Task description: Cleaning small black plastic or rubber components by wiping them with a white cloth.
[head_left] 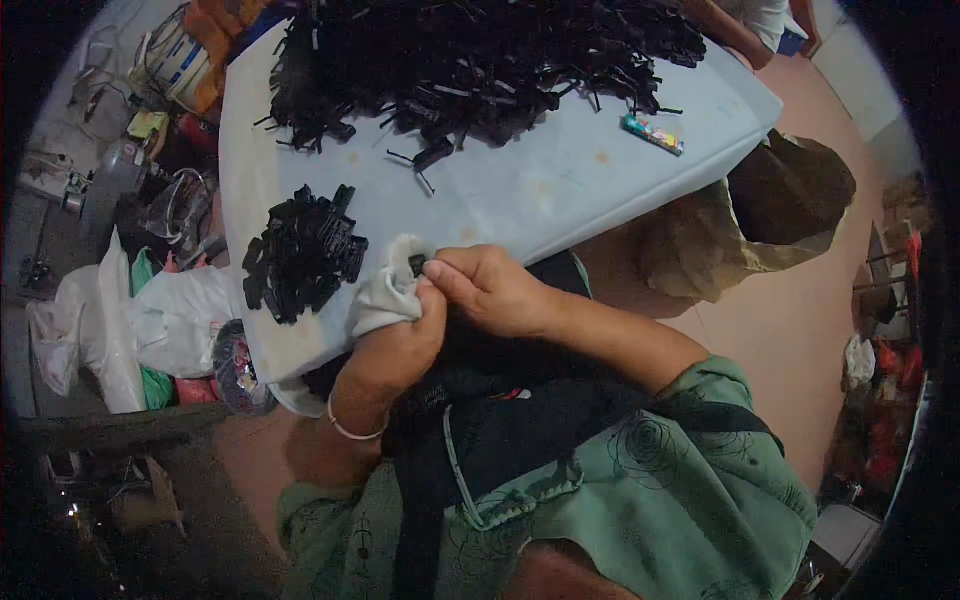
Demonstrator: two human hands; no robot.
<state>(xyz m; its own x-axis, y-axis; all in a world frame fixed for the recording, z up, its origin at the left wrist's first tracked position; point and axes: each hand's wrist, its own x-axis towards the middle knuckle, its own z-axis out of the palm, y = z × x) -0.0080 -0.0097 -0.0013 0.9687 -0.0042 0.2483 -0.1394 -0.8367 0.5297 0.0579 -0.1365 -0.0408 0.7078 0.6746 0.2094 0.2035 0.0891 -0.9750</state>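
Observation:
Near the front left of the pale table, my two hands meet. My left hand [405, 345] is closed round a bunched white cloth [385, 300]. A small black piece [417, 264] pokes out of the cloth, and the fingertips of my right hand [495, 292] pinch it; most of it is hidden by the fingers and cloth. Just left of my hands lies a small heap of black plastic pieces [303, 255]. Farther back spreads a far larger pile of black parts [470, 60] with thin stems, and one part [430, 158] lies a little apart from it.
A small colourful tube-shaped packet [652, 134] rests on the table [520, 195] at the right. Beside the table stands an open brown sack [720, 235]. White plastic bags [180, 315] and clutter crowd the left side. Another person's arm [735, 35] shows at the far right.

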